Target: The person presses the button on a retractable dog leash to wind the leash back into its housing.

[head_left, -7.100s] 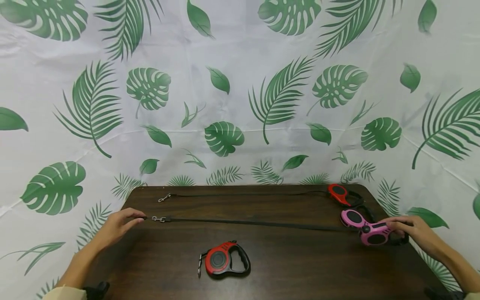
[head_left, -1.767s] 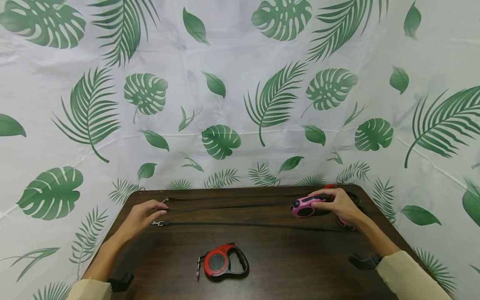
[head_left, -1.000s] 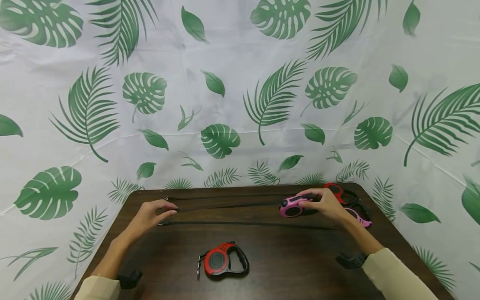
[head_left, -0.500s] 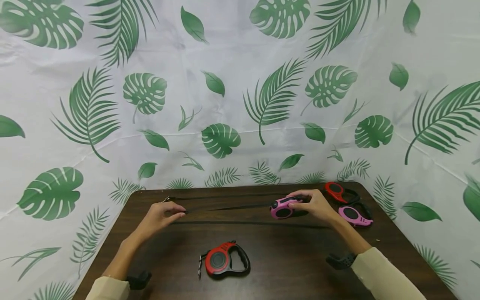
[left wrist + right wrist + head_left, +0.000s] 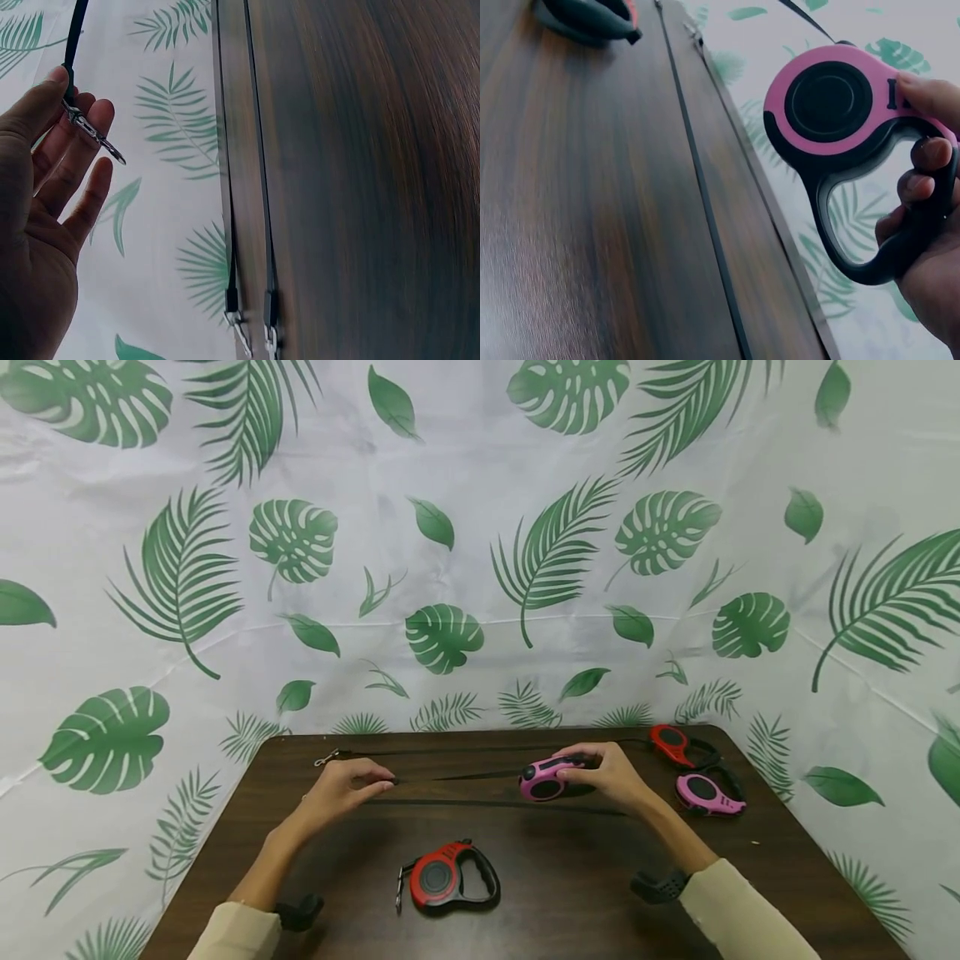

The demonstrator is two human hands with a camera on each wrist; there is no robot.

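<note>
In the head view my right hand [image 5: 615, 775] grips a pink retractable dog leash [image 5: 542, 777] above the right-centre of the table. The right wrist view shows fingers curled through its black handle [image 5: 840, 255], thumb on the pink casing [image 5: 780, 94]. My left hand [image 5: 347, 791] pinches the end of its black strap [image 5: 73, 41]; a metal clip [image 5: 91, 135] hangs below the thumb in the left wrist view. Between the hands the strap [image 5: 472, 776] runs nearly straight, above two other straps on the table.
A red-and-black leash [image 5: 437, 878] lies at the table's front middle. A second pink leash [image 5: 703, 788] and another red one [image 5: 667, 741] lie at the right, their straps stretched leftward. One clip [image 5: 327, 757] rests at the back left. Leaf-patterned cloth [image 5: 480, 568] hangs behind the table.
Both hands have drawn nearer each other, shortening the strap between them. The right hand has carried its pink leash left, away from the other pink leash, now uncovered on the table.
</note>
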